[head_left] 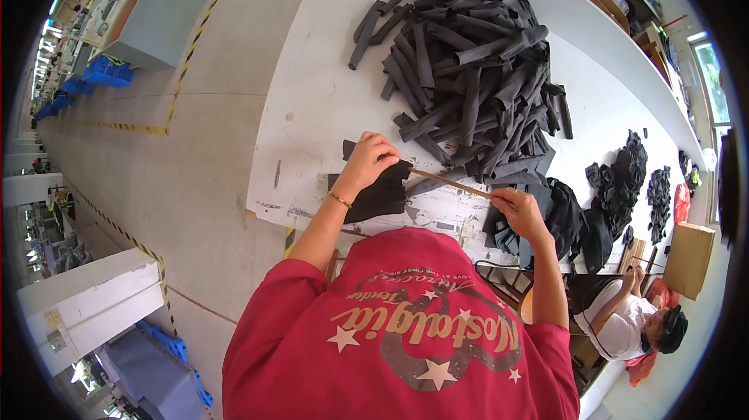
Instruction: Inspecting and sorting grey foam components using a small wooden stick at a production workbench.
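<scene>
At the table's near edge, my left hand [371, 161] pinches the top edge of a black fabric piece [376, 198] between its fingertips. The cloth lies on the tabletop below and around that hand. My right hand [518, 211] is closed on one end of a thin tan stick [452, 182]. From there the stick slants up to the left, and its far tip meets the right edge of the black cloth close to my left fingers. Whether the tip is inside the cloth, I cannot tell. A large heap of dark grey fabric tubes [476, 69] lies beyond both hands.
The white table [312, 69] has a raised ledge [593, 38] along its far side. Stacked grey pieces [509, 226] and black cloth heaps [620, 174] lie to the right. Further right sit a co-worker [624, 315] and a cardboard box [690, 260]. Floor and another workbench are at left.
</scene>
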`<state>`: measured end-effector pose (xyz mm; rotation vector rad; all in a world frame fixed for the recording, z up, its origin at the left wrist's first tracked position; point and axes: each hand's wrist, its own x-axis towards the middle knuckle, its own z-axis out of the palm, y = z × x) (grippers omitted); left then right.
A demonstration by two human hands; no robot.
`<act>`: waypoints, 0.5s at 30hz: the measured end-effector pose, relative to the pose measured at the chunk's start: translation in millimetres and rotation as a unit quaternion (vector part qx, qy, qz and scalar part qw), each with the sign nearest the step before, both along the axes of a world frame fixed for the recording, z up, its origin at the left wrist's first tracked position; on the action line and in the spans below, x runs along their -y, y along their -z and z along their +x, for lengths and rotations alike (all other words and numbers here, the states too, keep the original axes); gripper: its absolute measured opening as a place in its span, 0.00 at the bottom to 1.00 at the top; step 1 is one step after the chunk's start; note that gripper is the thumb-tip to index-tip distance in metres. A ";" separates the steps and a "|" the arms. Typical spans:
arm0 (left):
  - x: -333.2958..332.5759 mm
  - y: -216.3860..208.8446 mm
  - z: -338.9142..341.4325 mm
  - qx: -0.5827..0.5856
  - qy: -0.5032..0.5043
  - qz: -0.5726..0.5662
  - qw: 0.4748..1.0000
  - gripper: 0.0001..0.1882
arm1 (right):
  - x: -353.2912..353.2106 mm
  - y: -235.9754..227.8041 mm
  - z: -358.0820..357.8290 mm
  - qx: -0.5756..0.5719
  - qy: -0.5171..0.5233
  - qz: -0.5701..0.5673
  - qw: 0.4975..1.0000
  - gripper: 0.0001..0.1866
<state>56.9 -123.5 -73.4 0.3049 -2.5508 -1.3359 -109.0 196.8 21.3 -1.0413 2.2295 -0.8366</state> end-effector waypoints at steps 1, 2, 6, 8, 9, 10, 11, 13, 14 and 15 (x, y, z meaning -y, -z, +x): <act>0.0 0.3 0.1 0.000 0.000 -0.001 1.000 0.05 | 0.5 -0.1 0.1 0.000 0.000 -0.001 1.000 0.09; 0.0 0.6 0.5 -0.008 -0.002 -0.008 1.000 0.05 | 1.5 -0.5 0.6 0.001 0.000 -0.002 1.000 0.09; -9.4 -4.5 -4.1 -0.003 0.008 0.008 1.000 0.05 | 17.3 11.3 7.9 0.007 0.007 0.026 1.000 0.10; -28.5 -5.5 -14.7 -0.040 0.028 -0.003 0.999 0.05 | 46.2 19.7 25.0 0.033 0.005 0.021 0.999 0.16; -39.8 -7.0 -21.4 -0.060 0.048 -0.016 0.997 0.05 | 60.3 31.6 34.7 0.010 -0.004 0.011 1.000 0.18; -54.8 -15.2 -27.7 -0.072 0.057 -0.046 0.995 0.05 | 68.3 53.9 42.4 0.002 -0.004 -0.062 0.998 0.18; -65.2 -23.0 -30.6 -0.084 0.067 -0.076 0.991 0.05 | 74.5 73.0 50.3 0.016 0.027 -0.118 0.993 0.17; -63.0 -35.4 -21.7 -0.103 0.056 -0.154 0.981 0.08 | 85.3 66.5 60.5 0.108 0.076 -0.101 0.986 0.17; -58.3 -49.7 -14.7 -0.153 -0.110 -0.100 0.977 0.12 | 82.1 73.8 62.3 0.136 0.104 -0.106 0.980 0.17; -53.5 -60.9 -6.5 -0.197 -0.276 -0.046 0.940 0.17 | 81.0 70.4 65.6 0.157 0.105 -0.077 0.979 0.17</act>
